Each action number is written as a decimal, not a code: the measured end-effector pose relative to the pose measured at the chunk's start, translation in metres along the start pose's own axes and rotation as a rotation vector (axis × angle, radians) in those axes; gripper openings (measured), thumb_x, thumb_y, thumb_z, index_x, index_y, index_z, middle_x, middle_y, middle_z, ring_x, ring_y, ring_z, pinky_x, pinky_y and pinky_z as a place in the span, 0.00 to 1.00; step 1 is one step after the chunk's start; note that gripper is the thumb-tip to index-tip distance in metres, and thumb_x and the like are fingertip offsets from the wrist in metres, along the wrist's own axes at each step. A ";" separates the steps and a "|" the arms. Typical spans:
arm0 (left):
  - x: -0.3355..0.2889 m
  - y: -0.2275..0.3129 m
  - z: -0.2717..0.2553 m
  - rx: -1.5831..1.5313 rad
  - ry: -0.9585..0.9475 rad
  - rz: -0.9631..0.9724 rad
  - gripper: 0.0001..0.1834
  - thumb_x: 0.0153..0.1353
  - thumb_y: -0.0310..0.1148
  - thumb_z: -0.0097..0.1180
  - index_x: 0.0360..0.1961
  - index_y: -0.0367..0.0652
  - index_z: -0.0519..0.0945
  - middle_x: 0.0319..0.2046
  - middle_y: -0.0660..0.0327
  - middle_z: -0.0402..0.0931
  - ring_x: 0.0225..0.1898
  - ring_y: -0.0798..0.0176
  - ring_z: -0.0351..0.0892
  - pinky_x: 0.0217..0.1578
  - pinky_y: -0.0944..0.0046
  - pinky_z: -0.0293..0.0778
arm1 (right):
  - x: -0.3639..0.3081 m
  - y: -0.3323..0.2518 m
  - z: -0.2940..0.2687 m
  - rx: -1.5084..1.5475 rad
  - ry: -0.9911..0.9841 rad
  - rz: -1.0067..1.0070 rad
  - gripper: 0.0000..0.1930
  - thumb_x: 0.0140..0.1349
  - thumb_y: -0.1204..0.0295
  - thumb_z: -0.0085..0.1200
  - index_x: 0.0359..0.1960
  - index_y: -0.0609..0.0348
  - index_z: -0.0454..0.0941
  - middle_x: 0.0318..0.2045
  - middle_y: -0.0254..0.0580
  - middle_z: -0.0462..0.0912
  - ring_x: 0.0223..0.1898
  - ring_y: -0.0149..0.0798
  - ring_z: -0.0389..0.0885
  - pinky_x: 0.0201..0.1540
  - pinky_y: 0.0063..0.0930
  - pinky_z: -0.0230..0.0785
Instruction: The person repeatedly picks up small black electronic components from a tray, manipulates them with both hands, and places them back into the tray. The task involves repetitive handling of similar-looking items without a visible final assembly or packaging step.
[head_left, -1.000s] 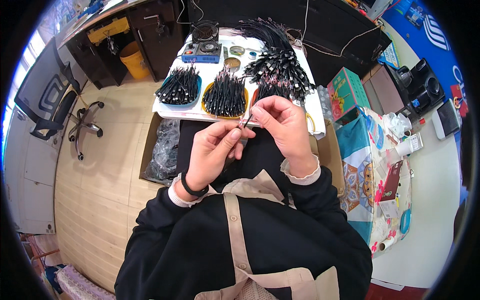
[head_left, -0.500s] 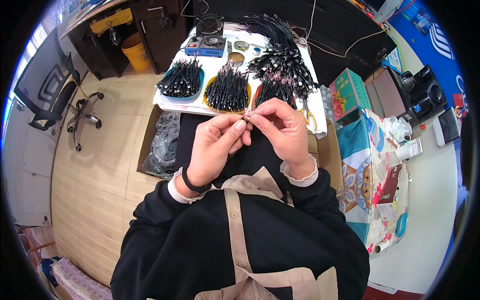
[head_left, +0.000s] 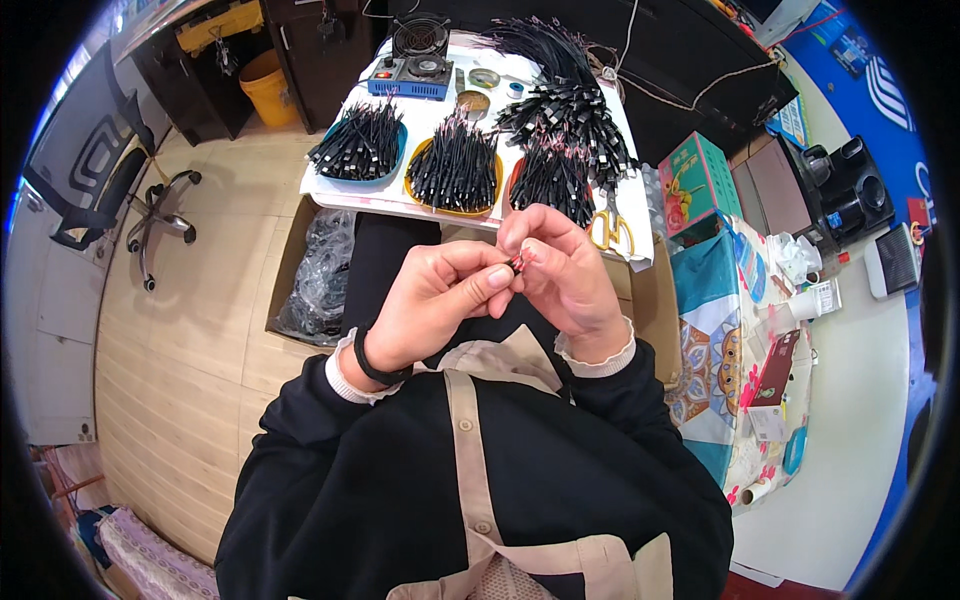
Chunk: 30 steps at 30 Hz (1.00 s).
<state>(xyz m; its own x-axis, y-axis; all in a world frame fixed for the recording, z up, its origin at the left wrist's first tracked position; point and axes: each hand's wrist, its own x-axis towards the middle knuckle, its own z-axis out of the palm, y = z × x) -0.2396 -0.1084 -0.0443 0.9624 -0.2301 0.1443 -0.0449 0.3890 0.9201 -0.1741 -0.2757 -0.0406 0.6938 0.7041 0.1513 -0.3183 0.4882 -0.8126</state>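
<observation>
Just in front of the table, my left hand (head_left: 425, 305) pinches the end of a short black cable (head_left: 517, 264) between thumb and fingers. Thin reddish wires stick out of that end. My right hand (head_left: 578, 285) meets it there, thumb and fingertips closed at the wires; whether it grips one is too small to make out. Beyond my hands, bundles of similar black cables lie in a blue tray (head_left: 400, 158), a yellow tray (head_left: 462, 211) and a red tray (head_left: 513, 182). Yellow-handled scissors (head_left: 612, 236) rest by the table's right front edge.
On the white table (head_left: 335, 198) stand a blue-fronted device with a fan (head_left: 410, 78), a tape roll (head_left: 484, 77) and a larger cable heap (head_left: 560, 110). Below is a carton holding clear plastic (head_left: 318, 280). An office chair (head_left: 160, 215) is left; a green box (head_left: 700, 185) is right.
Both hands have shifted slightly right and lower. My right fingers have turned at the cable end, and the reddish wires now show more plainly. The view has tilted a little.
</observation>
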 end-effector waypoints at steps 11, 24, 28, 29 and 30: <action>-0.003 0.008 -0.005 0.054 -0.045 -0.125 0.09 0.67 0.26 0.54 0.42 0.32 0.81 0.25 0.67 0.77 0.26 0.80 0.70 0.28 0.78 0.67 | -0.002 -0.002 -0.011 -0.025 0.016 0.189 0.16 0.61 0.71 0.59 0.47 0.57 0.67 0.40 0.35 0.71 0.38 0.25 0.72 0.36 0.16 0.72; -0.002 -0.004 -0.008 0.140 0.091 -0.111 0.08 0.65 0.27 0.55 0.37 0.32 0.83 0.21 0.66 0.77 0.23 0.79 0.71 0.23 0.77 0.66 | -0.007 0.019 -0.007 -0.437 0.154 -0.129 0.14 0.65 0.75 0.55 0.50 0.59 0.67 0.40 0.34 0.71 0.42 0.26 0.70 0.43 0.17 0.66; -0.001 -0.005 -0.011 0.154 0.058 -0.086 0.09 0.66 0.27 0.55 0.38 0.32 0.82 0.23 0.66 0.77 0.22 0.81 0.69 0.22 0.80 0.60 | -0.006 0.007 -0.009 -0.462 0.182 -0.062 0.07 0.71 0.69 0.47 0.42 0.60 0.71 0.30 0.31 0.72 0.29 0.21 0.68 0.31 0.15 0.61; -0.001 -0.006 -0.011 0.166 0.051 -0.074 0.09 0.66 0.27 0.55 0.38 0.32 0.82 0.22 0.66 0.77 0.22 0.80 0.69 0.22 0.80 0.60 | -0.008 0.004 -0.009 -0.503 0.191 -0.059 0.08 0.71 0.68 0.47 0.38 0.61 0.72 0.27 0.30 0.72 0.28 0.23 0.69 0.31 0.17 0.62; -0.001 -0.006 -0.011 0.174 0.041 -0.049 0.09 0.65 0.28 0.55 0.38 0.32 0.82 0.22 0.66 0.77 0.22 0.80 0.69 0.22 0.80 0.60 | -0.010 0.000 -0.008 -0.567 0.223 -0.063 0.11 0.71 0.68 0.47 0.33 0.62 0.73 0.23 0.30 0.72 0.27 0.24 0.70 0.30 0.19 0.63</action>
<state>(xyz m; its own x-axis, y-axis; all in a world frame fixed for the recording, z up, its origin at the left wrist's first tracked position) -0.2373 -0.1007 -0.0545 0.9746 -0.2065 0.0863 -0.0402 0.2178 0.9752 -0.1759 -0.2873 -0.0469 0.8379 0.5283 0.1375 0.0789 0.1321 -0.9881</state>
